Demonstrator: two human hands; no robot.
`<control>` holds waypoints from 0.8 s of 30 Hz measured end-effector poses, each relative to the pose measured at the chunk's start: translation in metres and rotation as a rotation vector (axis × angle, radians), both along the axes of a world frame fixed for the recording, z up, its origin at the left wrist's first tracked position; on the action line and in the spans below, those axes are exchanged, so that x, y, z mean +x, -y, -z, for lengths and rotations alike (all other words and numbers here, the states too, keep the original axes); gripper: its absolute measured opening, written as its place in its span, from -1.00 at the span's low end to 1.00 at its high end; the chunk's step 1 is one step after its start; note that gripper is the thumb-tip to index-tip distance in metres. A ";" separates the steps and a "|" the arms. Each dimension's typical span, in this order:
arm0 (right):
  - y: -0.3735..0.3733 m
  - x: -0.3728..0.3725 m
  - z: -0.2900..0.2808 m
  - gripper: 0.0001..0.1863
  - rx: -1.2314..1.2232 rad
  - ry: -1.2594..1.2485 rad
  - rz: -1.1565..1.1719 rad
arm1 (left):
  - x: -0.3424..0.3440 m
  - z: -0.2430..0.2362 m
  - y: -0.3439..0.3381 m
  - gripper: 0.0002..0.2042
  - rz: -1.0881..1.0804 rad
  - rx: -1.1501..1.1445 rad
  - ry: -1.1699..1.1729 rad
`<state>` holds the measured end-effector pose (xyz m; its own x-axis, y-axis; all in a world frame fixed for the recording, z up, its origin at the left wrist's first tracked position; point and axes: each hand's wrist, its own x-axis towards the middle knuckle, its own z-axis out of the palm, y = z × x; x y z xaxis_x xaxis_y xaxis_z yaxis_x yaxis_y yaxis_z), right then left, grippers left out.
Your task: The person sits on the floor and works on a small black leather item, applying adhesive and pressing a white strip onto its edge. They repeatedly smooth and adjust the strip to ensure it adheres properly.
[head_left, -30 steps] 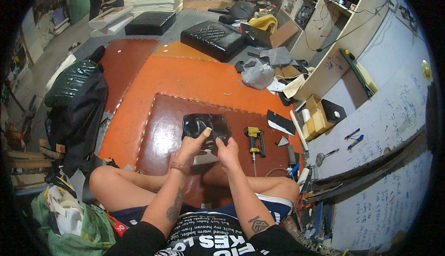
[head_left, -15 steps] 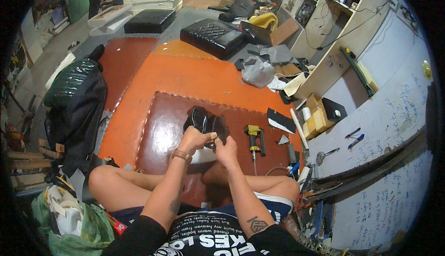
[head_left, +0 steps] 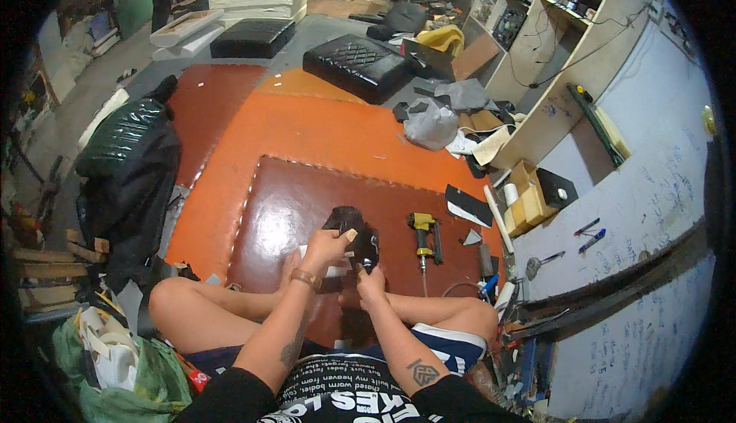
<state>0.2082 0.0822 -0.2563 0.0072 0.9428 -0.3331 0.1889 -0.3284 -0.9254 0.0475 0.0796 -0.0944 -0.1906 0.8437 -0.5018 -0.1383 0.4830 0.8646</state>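
Glossy black sheet material (head_left: 345, 216), like vinyl or leather, is bunched up in front of me over the dark red-brown panel. My left hand (head_left: 328, 250) is closed on its near left edge, and a pale wrap shows on one digit. Lower and to the right, my right hand (head_left: 371, 285) is closed, with a small dark, shiny piece showing at its fingertips beside the material. Whether that piece is a tool or a fold of the material, I cannot tell. To the right lies a yellow and black pneumatic staple gun (head_left: 422, 235) with its hose attached.
The red-brown panel (head_left: 261, 216) lies on an orange sheet (head_left: 299, 132). Black cushions (head_left: 356, 67) lie beyond, near a grey plastic bag (head_left: 431, 124). Black fabric (head_left: 126, 201) is heaped at left, a green sack (head_left: 146, 392) at lower left. Shelving (head_left: 552, 47) stands at right.
My hands have moved apart. The right hand has come down toward me, and the left has shifted slightly lower. The black material has changed shape, and the view has shifted a little.
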 end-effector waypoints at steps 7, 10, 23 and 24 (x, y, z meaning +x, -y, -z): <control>-0.018 -0.012 -0.133 -0.73 0.049 -0.651 -0.112 | -0.019 -0.030 0.021 -0.50 -0.315 0.455 0.228; -0.008 -0.010 -0.147 -0.72 0.255 -0.342 -0.168 | -0.019 -0.049 0.033 -0.39 -0.305 0.348 0.307; -0.015 -0.021 -0.133 -0.70 0.345 -0.058 -0.083 | 0.003 0.006 0.024 -0.62 -0.341 0.360 0.443; -0.016 -0.029 -0.132 -0.70 0.340 -0.100 -0.067 | -0.002 0.020 0.018 -0.63 -0.365 0.374 0.388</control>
